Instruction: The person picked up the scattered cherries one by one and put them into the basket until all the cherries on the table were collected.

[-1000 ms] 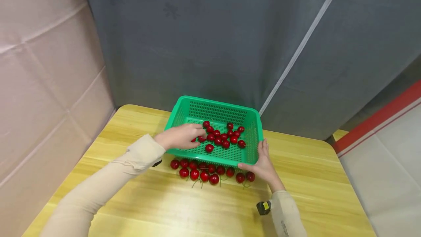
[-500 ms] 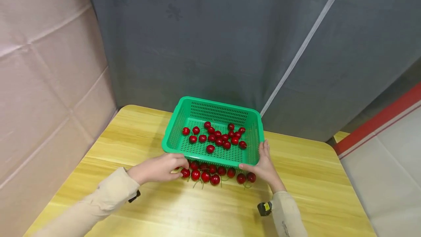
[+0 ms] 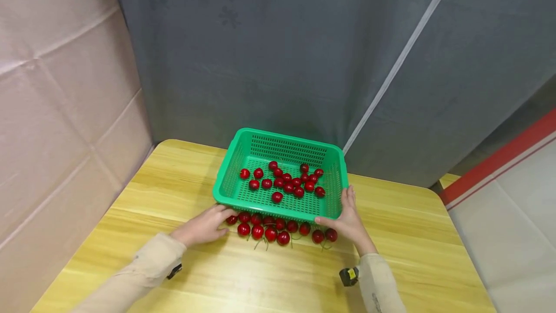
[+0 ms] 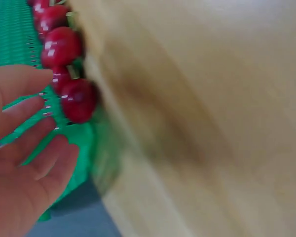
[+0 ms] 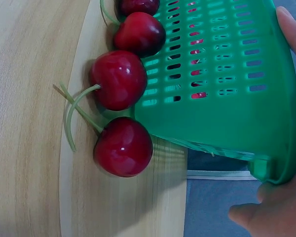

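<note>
Steadying the green basket (image 3: pixel 269 208), seemingly against sliding, with my right hand (image 3: pixel 349 220) spread across its corner, I hold my left hand (image 3: pixel 204 226), fingers loose and empty, by cherries (image 3: pixel 257 232) lining its front on the surface (image 3: pixel 260 284).

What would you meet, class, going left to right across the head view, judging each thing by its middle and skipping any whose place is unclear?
Pink panel → left grip → basket → right grip → white panel.
</note>
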Available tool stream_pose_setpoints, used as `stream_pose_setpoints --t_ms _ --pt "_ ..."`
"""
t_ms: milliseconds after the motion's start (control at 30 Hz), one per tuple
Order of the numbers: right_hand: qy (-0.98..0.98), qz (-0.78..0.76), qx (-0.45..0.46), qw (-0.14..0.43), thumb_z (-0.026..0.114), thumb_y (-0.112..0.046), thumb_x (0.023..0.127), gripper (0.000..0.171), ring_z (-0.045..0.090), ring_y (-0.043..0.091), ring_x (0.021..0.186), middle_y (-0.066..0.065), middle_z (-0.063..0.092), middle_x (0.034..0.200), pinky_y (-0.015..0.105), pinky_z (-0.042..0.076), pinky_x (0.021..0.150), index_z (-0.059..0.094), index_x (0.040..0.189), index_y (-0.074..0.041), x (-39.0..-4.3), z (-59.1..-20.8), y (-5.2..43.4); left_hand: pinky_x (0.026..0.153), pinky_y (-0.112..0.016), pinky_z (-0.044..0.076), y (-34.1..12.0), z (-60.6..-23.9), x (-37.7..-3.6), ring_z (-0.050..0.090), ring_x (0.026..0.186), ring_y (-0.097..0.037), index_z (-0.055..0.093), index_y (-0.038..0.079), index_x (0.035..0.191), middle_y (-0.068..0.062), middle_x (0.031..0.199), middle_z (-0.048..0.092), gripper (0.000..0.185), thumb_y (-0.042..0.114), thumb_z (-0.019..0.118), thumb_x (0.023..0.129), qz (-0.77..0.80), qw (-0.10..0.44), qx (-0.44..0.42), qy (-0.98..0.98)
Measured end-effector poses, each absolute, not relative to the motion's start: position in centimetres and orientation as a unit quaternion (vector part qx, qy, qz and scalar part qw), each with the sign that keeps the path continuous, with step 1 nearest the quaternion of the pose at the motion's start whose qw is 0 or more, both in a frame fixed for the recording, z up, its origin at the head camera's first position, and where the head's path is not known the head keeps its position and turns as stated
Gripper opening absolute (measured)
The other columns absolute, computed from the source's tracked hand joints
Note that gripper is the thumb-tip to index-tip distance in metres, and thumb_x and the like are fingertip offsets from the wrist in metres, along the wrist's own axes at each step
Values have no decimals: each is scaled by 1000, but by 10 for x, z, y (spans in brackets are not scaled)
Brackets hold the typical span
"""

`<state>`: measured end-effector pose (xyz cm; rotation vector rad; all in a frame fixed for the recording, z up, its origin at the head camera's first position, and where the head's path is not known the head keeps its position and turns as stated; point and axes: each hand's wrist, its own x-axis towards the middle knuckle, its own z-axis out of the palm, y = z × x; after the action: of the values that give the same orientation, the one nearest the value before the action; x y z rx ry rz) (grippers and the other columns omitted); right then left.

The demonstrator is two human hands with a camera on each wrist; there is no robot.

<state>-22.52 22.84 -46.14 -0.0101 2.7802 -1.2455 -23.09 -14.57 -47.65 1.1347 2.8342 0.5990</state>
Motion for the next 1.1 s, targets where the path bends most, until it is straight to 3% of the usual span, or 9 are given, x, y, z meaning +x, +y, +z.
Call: stream_pose_setpoints --t_ms 267,600,1100 --pt "911 -410 -6 46 77 -46 65 124 -16 30 136 8 -23 148 56 6 107 -6 143 0 -224 -462 228 87 -40 48 -147 -496 -238 56 101 -29 57 -3 110 -15 109 59 38 5 68 74 216 9 355 910" --pt "913 -406 -10 34 77 -46 65 122 -15 31 137 12 -20 149 57 8 107 -4 143 2 -224 -462 229 80 -35 51 -144 -507 -244 59 92 -25 61 -1 99 -10 97 62 29 -1 70 71 225 -45 361 904" --pt "913 -405 -8 40 77 -47 65 123 -16 29 136 9 -22 149 56 7 107 -5 143 1 -225 -463 229 75 -27 53 -142 -485 -233 61 91 -22 60 1 101 -9 98 62 29 6 70 74 248 -25 327 912"
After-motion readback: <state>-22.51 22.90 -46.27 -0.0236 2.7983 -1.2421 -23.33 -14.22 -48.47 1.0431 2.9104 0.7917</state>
